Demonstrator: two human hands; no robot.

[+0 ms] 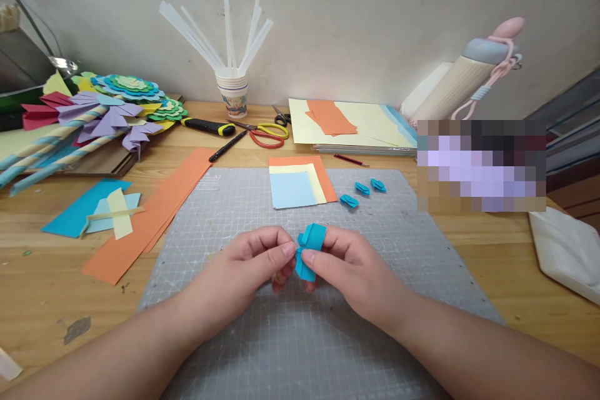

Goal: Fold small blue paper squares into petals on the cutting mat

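Note:
A small piece of folded blue paper (313, 236) is held up between my two hands, over the grey cutting mat (210, 362). My right hand (354, 262) grips it with the thumb across the front and fingers behind. At its left edge, my left hand (260, 259) pinches the paper between thumb and forefinger. Beyond them on the mat lie three small folded blue paper pieces (362, 189). Left of these sits a stack of square paper sheets (293, 189) in light blue, yellow and orange.
Orange paper strips (154, 212) and blue sheets (77, 209) lie at left, near paper flowers (107, 109). Farther back are a utility knife (209, 127), scissors (268, 135), a pen (227, 147) and a paper cup (234, 97) of white strips. A white tray (567, 250) stands right.

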